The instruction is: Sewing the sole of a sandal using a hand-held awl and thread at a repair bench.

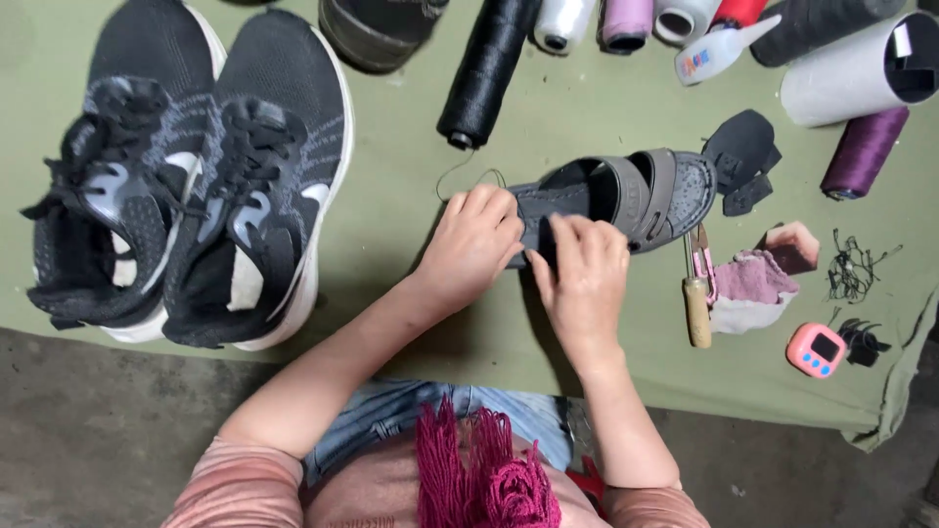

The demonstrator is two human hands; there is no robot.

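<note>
On the green cloth-covered table (587, 108), a small grey sandal (626, 196) was held at its near end by both hands, the left hand (474, 244) and right hand (585, 264) closed around it. A pair of black sneakers (186, 186) lay well apart to the left, thread spools (486, 68) beyond, a wooden-handled awl (696, 298) just beside.

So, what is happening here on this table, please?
A person is working on a grey sandal lying on a green cloth-covered table. Both the left hand and the right hand press on its near end, where a thin black thread loops away. A pair of black sneakers lies to the left, thread spools behind, and a wooden-handled awl to the right.
</note>
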